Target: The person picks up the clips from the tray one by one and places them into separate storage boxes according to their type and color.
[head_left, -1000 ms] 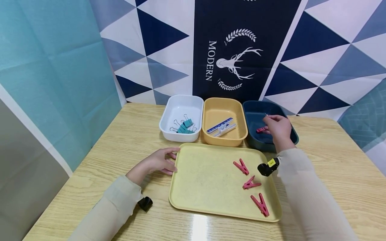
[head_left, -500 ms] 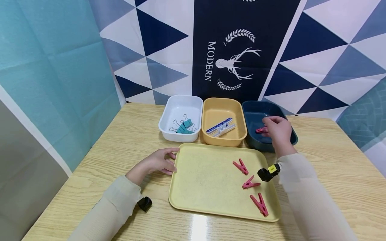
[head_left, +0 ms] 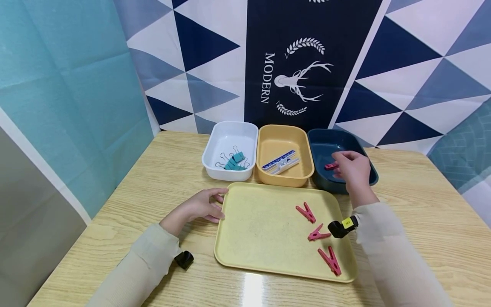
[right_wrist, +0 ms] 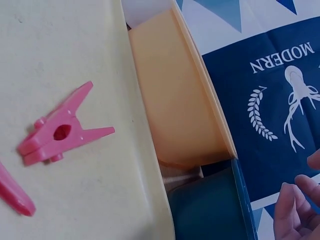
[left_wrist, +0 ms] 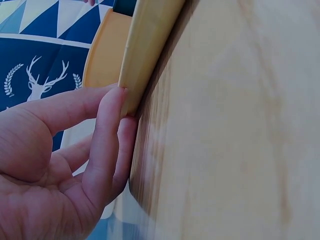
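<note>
My left hand [head_left: 203, 206] holds the left rim of the pale yellow tray [head_left: 268, 226]; in the left wrist view, bent fingers [left_wrist: 104, 145] meet at the tray's edge [left_wrist: 142, 55], close to the tabletop. Over the dark blue bin [head_left: 318, 140] hovers my right hand [head_left: 354, 170], its fingers loosely bent and nothing visible between them. A red clothespin [head_left: 330, 166] lies in that bin, just left of the fingers. Three pink-red clothespins lie on the tray's right side: an upper one [head_left: 306, 212], a middle one [head_left: 318, 233] and a lower one [head_left: 330, 260].
Left of the blue bin stand a yellow-orange bin [head_left: 285, 132] with blue and white clips [head_left: 281, 162], and a white bin [head_left: 230, 132] with teal binder clips [head_left: 235, 161]. All three bins line the wooden table's [head_left: 180, 162] back, before a patterned cloth [head_left: 215, 59].
My right hand has drawn slightly back and down, away from the red clothespin in the blue bin, and its fingers have come off it. The left hand and tray stay put.
</note>
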Tool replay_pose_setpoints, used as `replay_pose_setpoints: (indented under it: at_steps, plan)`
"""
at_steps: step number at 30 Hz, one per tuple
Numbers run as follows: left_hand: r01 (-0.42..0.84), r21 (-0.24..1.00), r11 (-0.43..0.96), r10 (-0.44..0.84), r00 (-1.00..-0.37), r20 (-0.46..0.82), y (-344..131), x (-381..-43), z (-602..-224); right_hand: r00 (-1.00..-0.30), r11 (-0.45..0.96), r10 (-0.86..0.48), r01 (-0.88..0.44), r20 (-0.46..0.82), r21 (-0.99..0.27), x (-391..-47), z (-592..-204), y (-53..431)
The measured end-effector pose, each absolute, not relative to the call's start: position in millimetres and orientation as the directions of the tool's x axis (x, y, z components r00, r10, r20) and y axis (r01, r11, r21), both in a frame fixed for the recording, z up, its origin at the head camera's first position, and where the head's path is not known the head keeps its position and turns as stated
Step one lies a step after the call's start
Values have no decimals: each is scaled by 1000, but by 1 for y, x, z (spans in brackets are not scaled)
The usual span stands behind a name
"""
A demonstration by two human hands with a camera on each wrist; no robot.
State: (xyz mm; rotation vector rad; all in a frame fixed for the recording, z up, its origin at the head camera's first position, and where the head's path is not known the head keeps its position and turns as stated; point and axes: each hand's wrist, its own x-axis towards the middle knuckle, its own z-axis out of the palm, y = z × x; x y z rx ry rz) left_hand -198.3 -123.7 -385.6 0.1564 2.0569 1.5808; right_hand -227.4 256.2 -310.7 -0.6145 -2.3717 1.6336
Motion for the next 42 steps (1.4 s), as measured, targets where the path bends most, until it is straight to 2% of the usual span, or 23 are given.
replay_pose_setpoints:
  at_steps: [11, 22, 42]
  plan:
    - [-226, 923, 312, 399, -851, -343, -123, -198, -385, -897, 306, 424, 270, -123, -913, -217, -309, 251]
    - [-232, 921, 312, 397, -849, -348, -124, -198, -386, -908, 325, 411, 229, -81, -918, -209, -316, 247]
    - [-224, 924, 310, 402, -850, -341, -124, -198, -386, -952, 408, 296, 196, -74, -892, -190, -317, 245]
